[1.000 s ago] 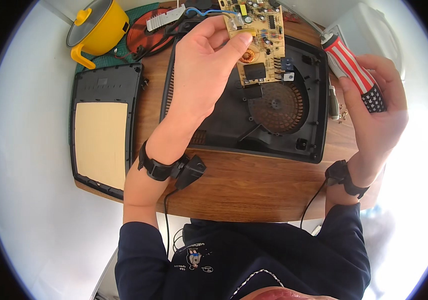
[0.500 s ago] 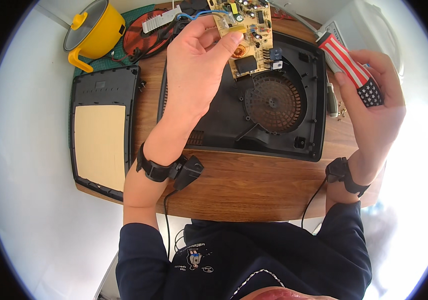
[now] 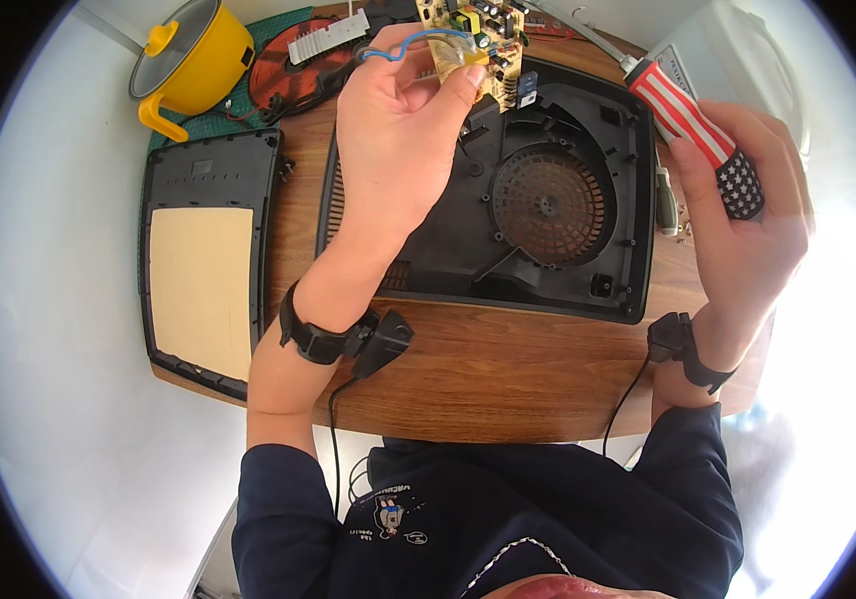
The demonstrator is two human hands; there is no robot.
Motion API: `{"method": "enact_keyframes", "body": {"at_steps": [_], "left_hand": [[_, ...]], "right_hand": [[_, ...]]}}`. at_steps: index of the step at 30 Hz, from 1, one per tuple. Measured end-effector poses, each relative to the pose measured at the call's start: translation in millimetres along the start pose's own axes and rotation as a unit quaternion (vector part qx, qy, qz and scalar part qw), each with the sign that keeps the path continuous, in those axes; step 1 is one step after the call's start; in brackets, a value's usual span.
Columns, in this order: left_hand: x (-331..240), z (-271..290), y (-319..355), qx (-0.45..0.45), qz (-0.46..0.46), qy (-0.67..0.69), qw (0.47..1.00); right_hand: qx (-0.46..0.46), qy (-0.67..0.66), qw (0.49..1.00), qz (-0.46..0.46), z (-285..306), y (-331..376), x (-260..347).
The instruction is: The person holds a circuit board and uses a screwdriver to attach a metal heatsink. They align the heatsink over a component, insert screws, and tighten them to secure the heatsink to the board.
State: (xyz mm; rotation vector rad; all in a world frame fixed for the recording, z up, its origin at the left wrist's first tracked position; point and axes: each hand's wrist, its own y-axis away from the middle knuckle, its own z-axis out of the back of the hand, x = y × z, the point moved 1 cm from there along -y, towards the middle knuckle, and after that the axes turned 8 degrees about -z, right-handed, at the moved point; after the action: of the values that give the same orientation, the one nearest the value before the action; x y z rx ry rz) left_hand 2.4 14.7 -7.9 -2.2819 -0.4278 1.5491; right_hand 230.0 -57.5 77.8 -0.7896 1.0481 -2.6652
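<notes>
Tilted more edge-on and shifted farther from the person than a second ago, the tan circuit board with blue wire (image 3: 493,62) is over the far part of the black plastic housing (image 3: 448,235), clamped in the grip of the outstretched left hand (image 3: 395,145), thumb uppermost. Bent upward, the right hand (image 3: 753,235) closes its fingers around the red-and-white striped screwdriver handle (image 3: 683,112), shaft pointing away.

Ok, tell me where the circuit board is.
In the head view, the circuit board is at top centre, held in the left hand, seen overlapping the far edge of the black casing.
</notes>
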Motion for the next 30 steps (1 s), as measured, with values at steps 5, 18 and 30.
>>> {"method": "enact_keyframes", "body": {"at_steps": [5,18,30], "left_hand": [[-9,1,1,-0.014,0.025,-0.031,0.999],[-30,-12,16,0.090,0.271,0.168,0.943],[-18,-11,22,0.105,0.324,0.205,0.918]], "right_hand": [[0.129,-0.175,0.962,-0.166,-14,6,-18],[0.175,-0.413,0.842,-0.301,-34,3,-18],[0.203,-0.539,0.731,-0.367,-63,19,-19]]}}
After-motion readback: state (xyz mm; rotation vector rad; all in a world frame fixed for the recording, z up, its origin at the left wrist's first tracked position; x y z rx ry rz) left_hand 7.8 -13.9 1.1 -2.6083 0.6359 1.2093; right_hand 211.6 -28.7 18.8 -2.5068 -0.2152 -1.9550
